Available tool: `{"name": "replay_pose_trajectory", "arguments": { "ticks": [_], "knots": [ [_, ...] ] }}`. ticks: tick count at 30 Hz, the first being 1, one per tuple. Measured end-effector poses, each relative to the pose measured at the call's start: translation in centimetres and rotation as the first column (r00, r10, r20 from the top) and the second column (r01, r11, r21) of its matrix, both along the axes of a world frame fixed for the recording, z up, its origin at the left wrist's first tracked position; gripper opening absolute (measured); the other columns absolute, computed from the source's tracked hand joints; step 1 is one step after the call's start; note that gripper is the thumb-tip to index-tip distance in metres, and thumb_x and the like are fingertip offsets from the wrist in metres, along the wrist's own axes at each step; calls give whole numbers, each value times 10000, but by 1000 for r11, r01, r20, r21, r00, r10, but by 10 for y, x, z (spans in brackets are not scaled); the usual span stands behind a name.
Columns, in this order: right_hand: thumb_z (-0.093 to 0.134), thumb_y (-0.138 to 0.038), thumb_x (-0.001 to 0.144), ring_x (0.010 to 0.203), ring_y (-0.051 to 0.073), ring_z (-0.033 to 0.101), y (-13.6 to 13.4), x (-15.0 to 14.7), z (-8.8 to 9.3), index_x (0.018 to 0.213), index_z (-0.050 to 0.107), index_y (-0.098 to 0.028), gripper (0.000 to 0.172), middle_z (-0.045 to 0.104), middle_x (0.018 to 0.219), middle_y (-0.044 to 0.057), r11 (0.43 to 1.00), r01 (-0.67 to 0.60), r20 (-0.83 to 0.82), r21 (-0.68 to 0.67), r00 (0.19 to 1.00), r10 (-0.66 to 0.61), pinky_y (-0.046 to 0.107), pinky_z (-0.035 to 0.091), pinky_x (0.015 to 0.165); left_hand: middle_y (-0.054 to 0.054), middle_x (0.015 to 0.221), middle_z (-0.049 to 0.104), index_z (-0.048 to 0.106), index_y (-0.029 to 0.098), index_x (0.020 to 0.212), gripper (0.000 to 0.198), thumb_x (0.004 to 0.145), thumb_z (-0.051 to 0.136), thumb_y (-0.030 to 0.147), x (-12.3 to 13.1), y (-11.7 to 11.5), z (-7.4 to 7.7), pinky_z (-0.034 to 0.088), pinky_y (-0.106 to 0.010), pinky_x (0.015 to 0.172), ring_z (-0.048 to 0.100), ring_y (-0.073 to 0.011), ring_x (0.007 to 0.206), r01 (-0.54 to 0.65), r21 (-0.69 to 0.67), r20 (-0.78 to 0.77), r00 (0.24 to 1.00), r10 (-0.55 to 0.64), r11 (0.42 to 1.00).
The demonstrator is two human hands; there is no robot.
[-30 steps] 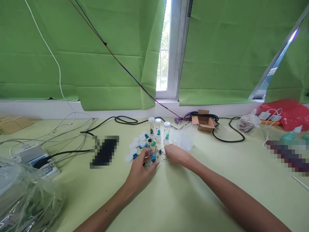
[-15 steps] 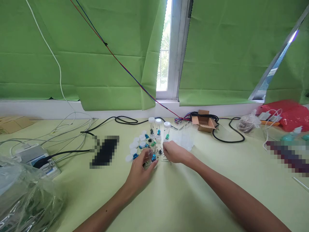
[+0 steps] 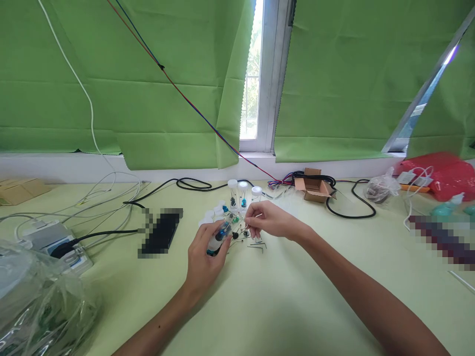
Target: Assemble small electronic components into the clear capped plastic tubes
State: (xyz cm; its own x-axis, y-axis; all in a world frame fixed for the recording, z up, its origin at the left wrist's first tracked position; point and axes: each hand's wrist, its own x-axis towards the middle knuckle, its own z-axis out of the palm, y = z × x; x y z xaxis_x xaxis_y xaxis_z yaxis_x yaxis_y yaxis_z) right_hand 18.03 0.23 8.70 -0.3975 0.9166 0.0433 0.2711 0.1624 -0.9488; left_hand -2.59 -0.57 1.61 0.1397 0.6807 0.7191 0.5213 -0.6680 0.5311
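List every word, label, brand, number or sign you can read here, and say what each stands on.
No text can be read.
Pale grey box: any print too small.
Cardboard box at far left: any marking too faint.
Clear vial in the left hand: no legible lettering.
Black object and maroon object: pixelated, unreadable.

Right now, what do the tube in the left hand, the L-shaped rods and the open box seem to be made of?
Tube: clear, smooth, probably plastic, though glass is possible; the blue part shows through.
L-shaped rods: likely metal, judging by their thin, grey, slightly shiny look.
Box: most likely cardboard, matte brown with folded flaps.
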Motion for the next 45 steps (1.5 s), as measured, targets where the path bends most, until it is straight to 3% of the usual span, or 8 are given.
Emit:
{"name": "replay_pose_trajectory", "arguments": {
  "ticks": [5, 10, 16, 25, 38, 45],
  "knots": [
    [637, -242, 859, 539, 95, 613, -3, 11, 16, 748, 569, -147, 161, 663, 632, 18, 999, -7, -110, -41, 994, 3, 214, 505, 527, -37, 988, 609, 613, 241, 1127, 253, 874, 605, 243, 1, 2, -2, 491, -291, 768, 610, -184, 885, 2, -17, -13, 1000, -2, 1000],
    [666, -230, 831, 568, 100, 635, -8, 13, 26, 723, 555, -148, 174, 679, 642, 24, 996, -17, -136, -86, 991, 5, 223, 522, 562, -32, 986, 597, 622, 244, 1137, 264, 873, 610, 239, -1, 3, -4, 483, -283, 773, 602, -179, 895, 1, -49, -30, 1000, -3, 999],
    [727, -299, 778, 552, 95, 631, -7, 18, 24, 725, 570, -145, 226, 710, 713, 42, 973, -136, -171, -185, 980, 104, 222, 520, 540, -35, 984, 592, 630, 246, 1140, 266, 877, 598, 236, -1, 4, -7, 486, -285, 753, 599, -180, 884, -8, -54, -47, 999, 5, 999],
    [758, -240, 733, 570, 101, 646, -3, 21, 17, 707, 603, -132, 191, 706, 690, 33, 925, -256, -181, -280, 961, 211, 202, 500, 523, -43, 1002, 596, 640, 255, 1135, 266, 875, 591, 230, -1, 4, -10, 502, -302, 772, 609, -190, 906, 7, -38, -63, 998, -10, 999],
    [745, -227, 728, 523, 107, 642, -2, 22, 19, 721, 593, -133, 179, 690, 586, 29, 924, -178, -127, -338, 982, 142, 196, 499, 489, -50, 1039, 601, 634, 266, 1182, 305, 884, 587, 217, -1, 3, -14, 511, -303, 791, 610, -187, 930, 63, -5, -102, 993, -63, 998],
    [748, -239, 724, 539, 111, 644, -4, 25, 23, 747, 598, -132, 185, 705, 646, 46, 936, -134, -76, -326, 990, 115, 205, 511, 498, -49, 1020, 601, 636, 266, 1179, 306, 879, 596, 225, -1, 5, -15, 516, -304, 774, 611, -186, 908, 49, 8, -103, 994, -48, 999]
  ]
}}
